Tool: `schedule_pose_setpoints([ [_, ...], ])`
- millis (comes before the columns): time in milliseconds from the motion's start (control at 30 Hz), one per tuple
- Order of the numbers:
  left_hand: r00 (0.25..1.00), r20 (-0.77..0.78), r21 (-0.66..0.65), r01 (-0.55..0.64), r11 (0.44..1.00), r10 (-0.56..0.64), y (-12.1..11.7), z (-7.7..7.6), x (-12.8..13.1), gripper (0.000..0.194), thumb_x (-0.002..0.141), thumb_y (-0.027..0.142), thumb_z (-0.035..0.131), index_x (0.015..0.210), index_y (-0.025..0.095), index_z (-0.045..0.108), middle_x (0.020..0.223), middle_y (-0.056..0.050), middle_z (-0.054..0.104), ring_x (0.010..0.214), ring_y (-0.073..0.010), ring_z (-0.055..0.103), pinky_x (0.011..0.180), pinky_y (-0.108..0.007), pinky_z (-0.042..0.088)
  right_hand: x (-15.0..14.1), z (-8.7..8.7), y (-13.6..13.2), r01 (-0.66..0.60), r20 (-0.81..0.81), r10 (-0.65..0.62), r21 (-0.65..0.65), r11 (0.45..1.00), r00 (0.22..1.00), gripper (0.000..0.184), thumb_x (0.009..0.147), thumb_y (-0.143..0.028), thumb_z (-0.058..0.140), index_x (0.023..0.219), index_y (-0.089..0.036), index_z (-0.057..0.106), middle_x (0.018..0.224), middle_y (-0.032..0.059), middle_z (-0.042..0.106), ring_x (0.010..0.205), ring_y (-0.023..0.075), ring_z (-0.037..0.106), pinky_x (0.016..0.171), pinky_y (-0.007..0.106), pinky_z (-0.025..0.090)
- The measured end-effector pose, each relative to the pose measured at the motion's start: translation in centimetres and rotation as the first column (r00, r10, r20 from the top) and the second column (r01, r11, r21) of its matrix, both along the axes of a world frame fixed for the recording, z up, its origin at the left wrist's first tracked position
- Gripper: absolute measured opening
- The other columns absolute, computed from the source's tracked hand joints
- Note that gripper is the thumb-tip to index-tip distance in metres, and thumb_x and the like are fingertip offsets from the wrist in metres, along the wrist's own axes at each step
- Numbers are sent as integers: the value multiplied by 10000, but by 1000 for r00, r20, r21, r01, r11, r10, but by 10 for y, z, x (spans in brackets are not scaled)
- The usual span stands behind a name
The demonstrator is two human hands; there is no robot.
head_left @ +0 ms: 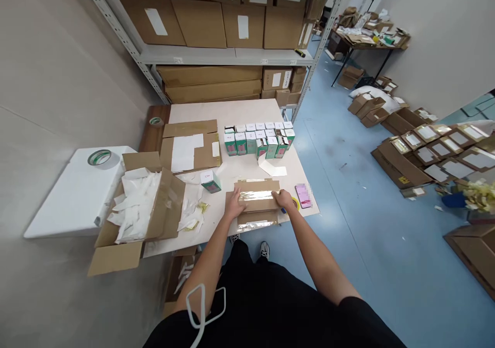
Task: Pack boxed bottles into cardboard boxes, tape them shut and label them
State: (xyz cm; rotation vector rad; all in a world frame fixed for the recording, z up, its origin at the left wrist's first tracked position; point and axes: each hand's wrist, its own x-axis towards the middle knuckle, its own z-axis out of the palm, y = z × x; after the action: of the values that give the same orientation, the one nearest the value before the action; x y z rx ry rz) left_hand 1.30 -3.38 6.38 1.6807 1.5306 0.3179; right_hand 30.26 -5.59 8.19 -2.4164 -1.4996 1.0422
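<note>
A small cardboard box (253,206) with shiny clear tape along its top lies at the table's front edge, a flap spread toward my body. My left hand (234,206) grips its left side, thumb over the top. On the opposite side my right hand (283,199) holds the box's right end, fingers curled and partly hidden. Just beyond the right hand is a roll of yellow tape (296,203), partly covered by that hand. A pink-screened phone (303,196) lies to its right. One green-and-white carton (211,182) stands to the left of the box.
Several green-and-white cartons (251,143) stand in rows behind the box, near a white paper strip (274,169). At left, an open carton (166,203) holds white packets. Flattened cardboard (209,154) lies behind it. A shelf rack (224,55) stands at the table's back.
</note>
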Motion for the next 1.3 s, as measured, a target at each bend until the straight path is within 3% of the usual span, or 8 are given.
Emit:
schedule_pose_setpoints([
  [100,981,-21,11,-194,981,194,-4,0,-3,982,904,588,629,1682,232,147,1746,-79,176,1589,-287,245,1245,-387,314,-12,-8,-12,25,20,-25,18,1000,999,493,1012,-603,482,1132,-152,645,1065,174,743,965,298,685,741,313,431],
  [167,953,-85,-85,-297,951,290,-1,0,-1,1000,894,669,600,1673,212,172,1697,-132,318,1542,-331,353,1209,-432,363,-18,-12,-15,44,29,-45,36,998,999,519,1008,-609,481,1209,-146,603,1106,181,732,993,310,677,753,323,437],
  [267,932,-134,-221,-359,907,336,8,1,8,914,852,755,597,1557,199,427,1497,-174,591,1374,-382,565,1104,-457,460,-17,-16,-9,69,6,-69,16,997,998,564,990,-639,488,1218,-132,585,1124,194,724,1006,326,672,750,331,441],
  [333,916,-134,-234,-401,886,379,12,2,17,838,833,794,587,1415,191,573,1401,-180,664,1286,-389,630,1036,-444,501,-13,-18,-1,80,-27,-80,-28,996,996,569,973,-657,506,1178,-134,600,1107,192,726,993,326,675,740,328,441],
  [433,880,-110,-173,-475,863,462,10,-1,27,780,834,817,561,1307,201,637,1347,-173,696,1235,-388,656,986,-440,517,-7,-24,5,96,-82,-101,-60,994,992,573,962,-667,523,1178,-141,596,1091,182,727,980,316,677,750,321,446],
  [667,870,-78,-40,-491,870,487,-3,-15,33,801,894,811,450,1354,174,611,1278,-217,711,1226,-448,633,1006,-554,471,-19,-46,-12,160,-74,-148,183,970,986,566,1015,-659,405,1273,-165,510,1125,163,695,1024,314,656,820,336,449],
  [967,864,-163,21,-480,877,477,-3,-13,35,767,934,781,401,1328,164,630,1218,-207,731,1179,-421,664,999,-514,488,-22,-47,-13,185,-86,-172,182,966,981,644,1015,-667,396,1365,-135,487,1212,208,667,1106,351,625,895,376,445],
  [1300,868,-184,37,-463,886,461,-4,-20,32,780,944,771,387,1367,156,612,1245,-211,724,1173,-407,668,994,-496,488,-25,-44,-16,198,-103,-180,193,961,978,624,1011,-688,372,1316,-160,506,1190,197,679,1085,354,629,899,393,451],
])
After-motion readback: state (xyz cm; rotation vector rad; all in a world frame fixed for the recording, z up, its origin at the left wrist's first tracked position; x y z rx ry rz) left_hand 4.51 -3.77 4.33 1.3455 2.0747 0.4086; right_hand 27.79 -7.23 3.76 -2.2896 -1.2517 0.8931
